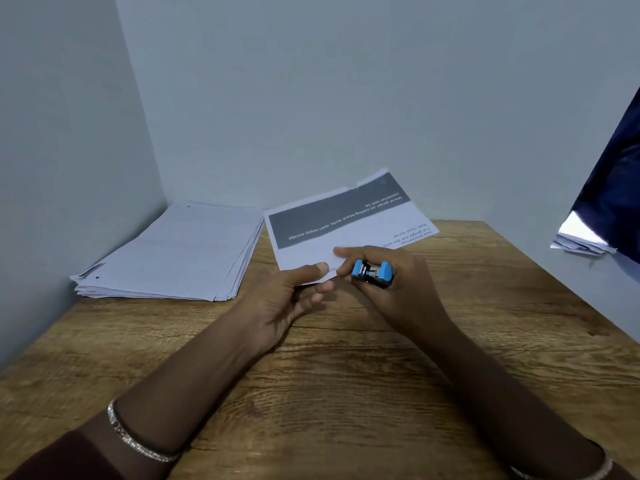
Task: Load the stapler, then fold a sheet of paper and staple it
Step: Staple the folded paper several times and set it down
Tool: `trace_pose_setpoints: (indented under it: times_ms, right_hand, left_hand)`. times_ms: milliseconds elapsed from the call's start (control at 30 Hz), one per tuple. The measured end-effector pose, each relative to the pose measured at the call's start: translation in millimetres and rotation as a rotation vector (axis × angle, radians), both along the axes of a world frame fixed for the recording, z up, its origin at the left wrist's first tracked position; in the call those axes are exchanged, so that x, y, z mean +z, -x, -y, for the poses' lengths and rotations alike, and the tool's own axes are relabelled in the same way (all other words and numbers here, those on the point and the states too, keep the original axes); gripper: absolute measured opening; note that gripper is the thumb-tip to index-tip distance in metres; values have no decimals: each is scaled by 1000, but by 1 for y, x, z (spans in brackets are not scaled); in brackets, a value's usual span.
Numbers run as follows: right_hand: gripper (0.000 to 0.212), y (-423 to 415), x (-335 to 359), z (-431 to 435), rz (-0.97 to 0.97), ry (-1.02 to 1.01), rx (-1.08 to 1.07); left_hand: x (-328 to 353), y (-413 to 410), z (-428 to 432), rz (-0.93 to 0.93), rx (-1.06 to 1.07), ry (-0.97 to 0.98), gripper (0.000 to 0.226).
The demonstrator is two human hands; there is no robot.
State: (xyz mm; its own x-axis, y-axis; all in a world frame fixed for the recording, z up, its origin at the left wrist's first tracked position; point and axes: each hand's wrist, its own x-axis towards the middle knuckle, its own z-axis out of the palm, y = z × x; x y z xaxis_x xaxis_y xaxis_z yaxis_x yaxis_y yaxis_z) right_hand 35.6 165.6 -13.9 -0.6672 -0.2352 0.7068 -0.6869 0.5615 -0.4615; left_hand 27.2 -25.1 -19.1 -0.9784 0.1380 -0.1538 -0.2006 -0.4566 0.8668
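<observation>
A printed sheet of paper (343,223) with a dark grey band and upside-down text is held above the wooden table (346,393). My left hand (287,299) pinches its near edge between thumb and fingers. My right hand (391,289) grips a small blue stapler (373,273) next to that same edge, with the index finger stretched out over the paper. The stapler's metal mouth faces up toward the camera. Whether the paper is folded I cannot tell.
A thick stack of white sheets (173,254) lies at the table's far left, in the wall corner. At the right edge hangs a dark blue cloth (616,188) over some more papers (581,240).
</observation>
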Motion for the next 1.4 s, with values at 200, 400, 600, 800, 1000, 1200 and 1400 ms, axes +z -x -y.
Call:
trace_pose_setpoints:
  times_ms: [200, 400, 600, 800, 1000, 1200, 1400]
  right_hand:
    - [11, -2, 5, 0, -50, 320, -247]
    - [43, -3, 3, 4, 535, 402, -253]
    - [25, -3, 8, 8, 983, 644, 92]
    - [17, -4, 2, 4, 794, 494, 286]
    - [32, -1, 0, 8, 727, 661, 425]
    - [44, 6, -5, 6, 651, 707, 349]
    - [44, 8, -7, 5, 640, 730, 382]
  left_hand:
    - [-6, 5, -1, -163, 167, 28, 27]
    - [-8, 7, -3, -206, 166, -15, 33]
    - [-9, 6, -3, -260, 159, -43, 37]
    - [-8, 3, -5, -270, 107, -26, 16]
    - [-8, 0, -7, -341, 98, 27, 16]
    - [-5, -2, -8, -465, 159, 142, 16]
    - [-4, -4, -6, -494, 145, 185, 16]
